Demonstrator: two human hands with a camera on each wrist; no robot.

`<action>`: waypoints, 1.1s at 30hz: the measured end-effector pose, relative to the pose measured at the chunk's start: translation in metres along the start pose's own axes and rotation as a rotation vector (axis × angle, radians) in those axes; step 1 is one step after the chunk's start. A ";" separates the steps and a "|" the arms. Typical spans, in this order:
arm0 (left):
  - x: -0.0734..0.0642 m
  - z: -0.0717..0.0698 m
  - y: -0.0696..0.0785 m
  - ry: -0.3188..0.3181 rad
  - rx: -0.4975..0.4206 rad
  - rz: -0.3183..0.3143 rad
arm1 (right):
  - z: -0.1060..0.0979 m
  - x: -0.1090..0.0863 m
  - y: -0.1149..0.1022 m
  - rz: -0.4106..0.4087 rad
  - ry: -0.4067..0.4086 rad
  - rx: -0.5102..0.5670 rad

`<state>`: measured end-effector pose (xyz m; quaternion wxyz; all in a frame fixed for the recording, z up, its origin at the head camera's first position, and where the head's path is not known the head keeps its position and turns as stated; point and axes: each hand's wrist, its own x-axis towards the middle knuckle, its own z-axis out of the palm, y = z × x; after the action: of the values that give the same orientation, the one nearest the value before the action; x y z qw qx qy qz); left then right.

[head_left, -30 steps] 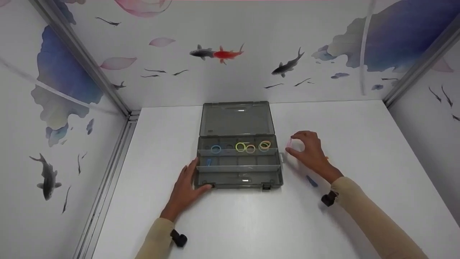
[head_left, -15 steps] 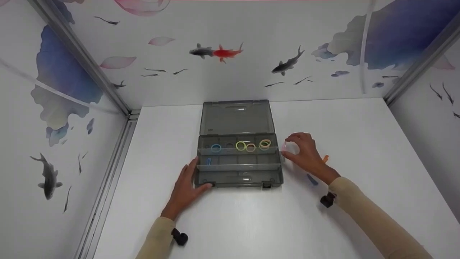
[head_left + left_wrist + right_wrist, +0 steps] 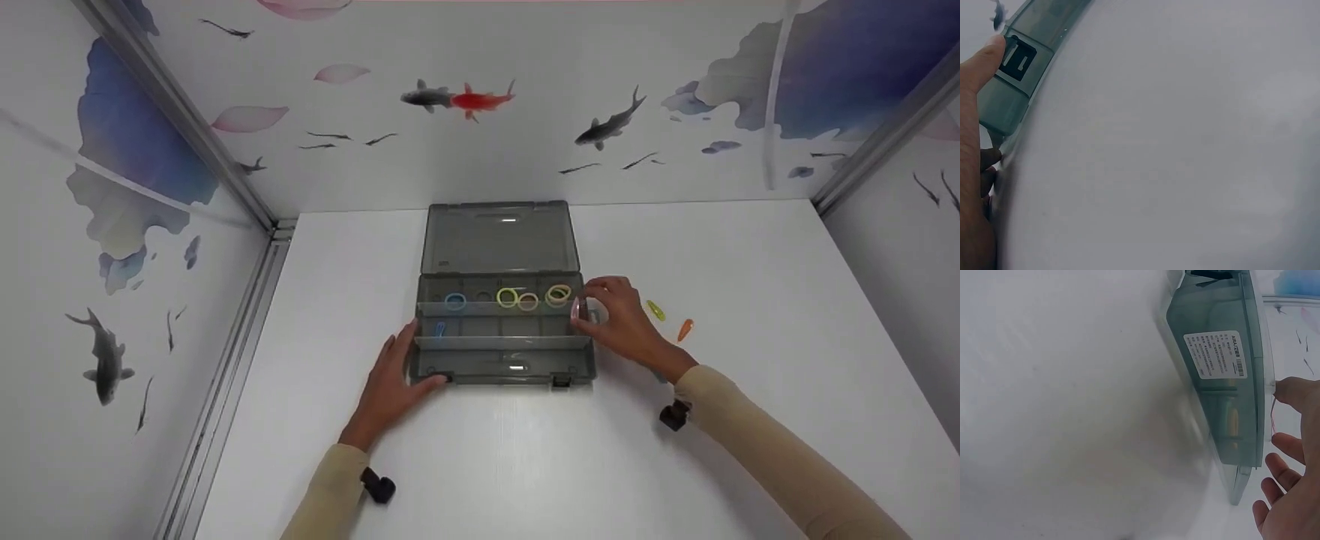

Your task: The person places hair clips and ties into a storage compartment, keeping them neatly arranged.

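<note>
A grey see-through organizer box (image 3: 506,364) lies with its lid (image 3: 501,238) folded back. My left hand (image 3: 385,394) rests along its left side, the thumb (image 3: 987,61) at the front latch. My right hand (image 3: 621,319) pinches a pink hair clip (image 3: 576,309) between thumb and index finger, over the right end of the middle row. In the right wrist view the clip shows only as a thin pink edge beside the box rim. The back row holds several hair ties, among them a blue hair tie (image 3: 455,302) and a yellow hair tie (image 3: 508,298). A blue hair clip (image 3: 440,329) lies in the middle row.
To the right of the right hand, a yellow-green hair clip (image 3: 656,310) and an orange hair clip (image 3: 685,330) lie on the white table (image 3: 480,465). Part of a blue clip is hidden under the right wrist. Printed wall panels (image 3: 360,172) close off the back and sides.
My right hand has moved left with the pink hair clip, from beside the box to over its right edge. The yellow-green clip has come into view. My left hand stays at the box.
</note>
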<state>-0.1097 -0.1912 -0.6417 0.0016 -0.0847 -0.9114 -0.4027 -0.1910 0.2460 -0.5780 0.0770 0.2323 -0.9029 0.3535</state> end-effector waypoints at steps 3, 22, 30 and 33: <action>0.000 0.000 0.000 -0.002 0.012 0.008 | 0.003 0.003 -0.005 -0.023 -0.021 0.003; -0.002 0.001 -0.003 -0.008 0.003 0.004 | 0.034 0.028 -0.040 -0.154 -0.111 0.021; -0.001 0.000 -0.002 -0.006 -0.008 0.010 | 0.046 0.036 -0.049 -0.137 -0.115 0.043; 0.000 0.000 -0.003 -0.001 -0.005 0.025 | 0.050 0.039 -0.053 -0.137 -0.123 0.043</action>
<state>-0.1097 -0.1930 -0.6442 0.0059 -0.0962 -0.9092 -0.4050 -0.1991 0.1640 -0.5710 0.0405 0.3164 -0.8800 0.3519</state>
